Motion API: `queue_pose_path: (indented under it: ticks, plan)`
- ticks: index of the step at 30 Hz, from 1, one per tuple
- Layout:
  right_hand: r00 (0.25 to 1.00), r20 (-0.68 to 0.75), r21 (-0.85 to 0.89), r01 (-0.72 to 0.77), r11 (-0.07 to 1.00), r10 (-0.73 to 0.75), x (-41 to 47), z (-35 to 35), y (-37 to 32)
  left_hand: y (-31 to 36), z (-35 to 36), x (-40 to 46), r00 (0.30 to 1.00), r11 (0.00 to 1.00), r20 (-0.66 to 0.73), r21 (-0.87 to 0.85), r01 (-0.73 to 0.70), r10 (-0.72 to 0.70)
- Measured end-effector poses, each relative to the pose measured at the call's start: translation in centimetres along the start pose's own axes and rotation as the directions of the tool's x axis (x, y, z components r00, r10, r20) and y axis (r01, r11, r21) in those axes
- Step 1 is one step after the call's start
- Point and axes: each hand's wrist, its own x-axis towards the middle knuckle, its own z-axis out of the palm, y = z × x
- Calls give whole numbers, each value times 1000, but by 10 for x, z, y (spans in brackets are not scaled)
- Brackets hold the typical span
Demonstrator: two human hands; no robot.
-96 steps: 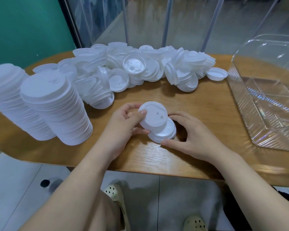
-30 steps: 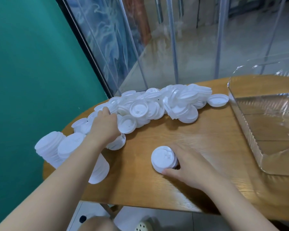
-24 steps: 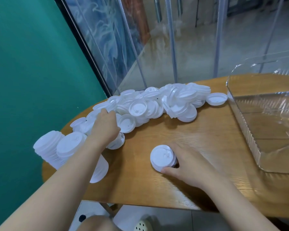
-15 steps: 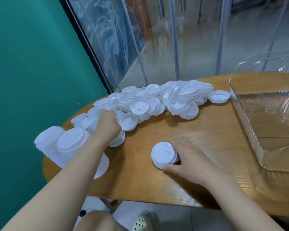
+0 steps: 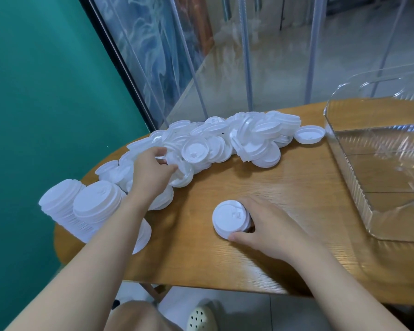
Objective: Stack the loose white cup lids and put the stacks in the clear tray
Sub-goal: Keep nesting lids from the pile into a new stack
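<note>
Head view: left hand [image 5: 153, 169] pinches a lid [image 5: 181, 174] at the loose pile's [image 5: 225, 144] near-left end; lift it clear, rim down. Right hand [image 5: 270, 225] cups the short stack [image 5: 231, 218] in front of the pile. Two tall stacks [image 5: 81, 209] left, one clear tray [image 5: 378, 168] right, holding no lids.

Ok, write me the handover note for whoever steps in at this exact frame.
Left hand: reaching into the loose lid pile, fingers curled on a lid at its near-left end.
Right hand: thumb and fingers round the small stack in front, steadying it on the table.
Two tall finished stacks lie on their sides at the table's left end.
Clear tray at right: no lids visible inside.
Done: two tall stacks, one small started.
Left: stack the pile, move every stack into the tray.
</note>
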Motion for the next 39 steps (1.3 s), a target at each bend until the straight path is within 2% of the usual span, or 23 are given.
queue_pose_path:
  ticks: [3,7,13,17,23,25,29,32,35,39]
  plan:
    - [1000,2,3,-1,1000,1,0,-1,0,7,1,-10,999,988,47,-157,6,2]
    - [1000,8,16,0,1000,0,-1,-1,1,9,5,-28,985,921,170,-381,75,-10]
    - [1000,10,17,-4,1000,4,-1,-2,0,-10,23,-58,951,881,306,-435,188,-51]
    - [1000,8,13,0,1000,0,-1,-3,-1,-18,32,-73,968,909,247,-394,135,-36]
    - [1000,5,11,15,1000,-15,-4,-4,2,-33,50,-88,978,975,132,-176,-137,162]
    - [1000,4,12,18,1000,-18,-4,-3,4,-31,51,-84,967,977,166,-130,-171,192]
    - [1000,-3,59,2,998,-2,-3,-3,9,-23,45,-65,889,961,373,-30,-274,265]
    - [1000,-6,49,-7,999,7,-3,-4,11,-22,47,-51,853,969,473,-5,-248,221]
    - [999,-46,-2,3,1000,-3,-3,-6,15,-23,56,-40,853,982,492,-22,-187,174]
    - [995,-101,-26,-1,1000,-2,-3,-8,22,-22,62,-35,854,971,481,27,-238,196]
